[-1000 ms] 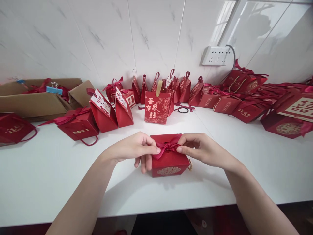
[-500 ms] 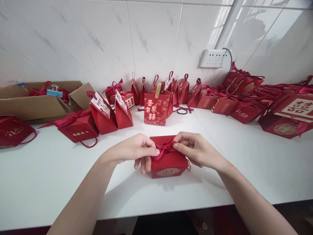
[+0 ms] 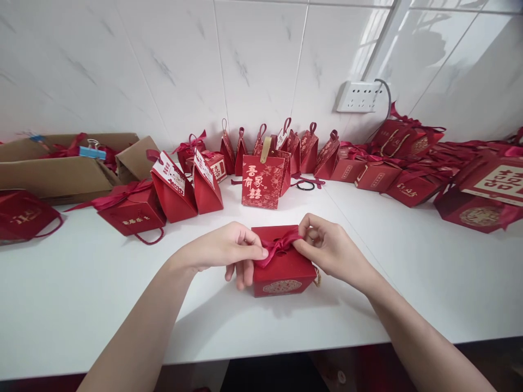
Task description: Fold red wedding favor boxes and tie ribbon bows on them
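Observation:
A red gift box (image 3: 284,272) with a gold round pattern on its front stands on the white table, a twisted gold cord at its right side. Across its top lies a dark pink ribbon (image 3: 281,244) knotted in the middle. My left hand (image 3: 241,253) pinches the ribbon's left part between thumb and forefinger, its other fingers hanging beside the box. On the other side, my right hand (image 3: 321,242) pinches the ribbon's right part near the box's back right corner.
Behind the box stands a red patterned bag (image 3: 261,182) before several smaller ones. A cardboard box (image 3: 53,177) and red boxes are at left. More red boxes (image 3: 417,182) are piled at right. A white socket strip (image 3: 362,97) is on the wall.
My right hand has moved slightly right, drawing the ribbon's right part outward from the knot. My left hand keeps its pinch and has hardly moved.

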`<state>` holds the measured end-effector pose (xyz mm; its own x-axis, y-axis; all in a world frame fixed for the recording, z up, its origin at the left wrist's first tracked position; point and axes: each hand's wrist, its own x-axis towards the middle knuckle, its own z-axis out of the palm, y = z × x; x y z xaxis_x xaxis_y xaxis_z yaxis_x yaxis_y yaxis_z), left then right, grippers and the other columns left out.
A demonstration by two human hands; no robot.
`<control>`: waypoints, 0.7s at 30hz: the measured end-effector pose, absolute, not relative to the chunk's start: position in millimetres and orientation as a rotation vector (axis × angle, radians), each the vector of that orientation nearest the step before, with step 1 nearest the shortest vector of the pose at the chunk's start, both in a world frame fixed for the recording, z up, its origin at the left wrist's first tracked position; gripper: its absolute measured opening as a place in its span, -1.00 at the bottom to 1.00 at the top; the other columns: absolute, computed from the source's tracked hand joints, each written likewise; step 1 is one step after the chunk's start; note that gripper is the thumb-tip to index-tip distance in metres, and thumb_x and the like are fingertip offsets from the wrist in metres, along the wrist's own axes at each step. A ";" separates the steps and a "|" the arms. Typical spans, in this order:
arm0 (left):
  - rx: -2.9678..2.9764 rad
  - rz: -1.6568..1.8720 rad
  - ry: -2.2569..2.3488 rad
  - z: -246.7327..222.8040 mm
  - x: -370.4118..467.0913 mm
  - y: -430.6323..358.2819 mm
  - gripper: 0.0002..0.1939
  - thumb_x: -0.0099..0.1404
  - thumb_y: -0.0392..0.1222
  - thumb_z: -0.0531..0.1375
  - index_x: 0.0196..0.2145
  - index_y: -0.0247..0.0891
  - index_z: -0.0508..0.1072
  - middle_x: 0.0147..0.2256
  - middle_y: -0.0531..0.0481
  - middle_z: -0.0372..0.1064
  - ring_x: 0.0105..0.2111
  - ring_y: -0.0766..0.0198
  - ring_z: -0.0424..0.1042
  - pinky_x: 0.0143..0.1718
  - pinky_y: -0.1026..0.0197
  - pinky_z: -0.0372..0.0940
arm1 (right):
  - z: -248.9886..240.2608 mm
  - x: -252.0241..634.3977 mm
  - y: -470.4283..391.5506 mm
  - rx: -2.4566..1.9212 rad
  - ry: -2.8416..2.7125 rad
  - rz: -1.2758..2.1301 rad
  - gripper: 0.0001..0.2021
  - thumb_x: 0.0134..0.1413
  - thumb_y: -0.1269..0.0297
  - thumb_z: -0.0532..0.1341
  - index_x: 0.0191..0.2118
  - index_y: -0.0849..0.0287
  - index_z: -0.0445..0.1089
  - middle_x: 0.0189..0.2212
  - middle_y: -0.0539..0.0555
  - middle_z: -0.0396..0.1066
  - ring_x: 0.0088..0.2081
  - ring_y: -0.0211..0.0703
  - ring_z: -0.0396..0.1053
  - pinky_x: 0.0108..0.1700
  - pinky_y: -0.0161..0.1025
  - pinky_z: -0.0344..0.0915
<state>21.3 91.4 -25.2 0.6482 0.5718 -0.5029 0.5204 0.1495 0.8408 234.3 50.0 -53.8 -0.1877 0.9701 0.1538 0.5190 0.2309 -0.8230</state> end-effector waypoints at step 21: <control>1.496 0.044 0.946 -25.8 21.4 91.9 -0.76 0.21 -0.09 0.15 -0.53 -0.26 0.28 -0.70 0.10 0.40 -0.76 0.41 0.31 -0.73 0.39 0.05 | -54.1 233.3 46.4 -1.269 -1.971 0.607 -0.98 0.04 0.36 0.11 -0.35 0.13 0.22 -0.66 -0.12 0.19 -0.63 -0.34 0.10 -0.53 -0.36 0.10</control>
<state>21.4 91.9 -25.8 0.6574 0.5653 -0.4982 0.5165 0.1434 0.8442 233.3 46.4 -54.1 -0.2704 0.9126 0.3068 0.5817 0.4088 -0.7033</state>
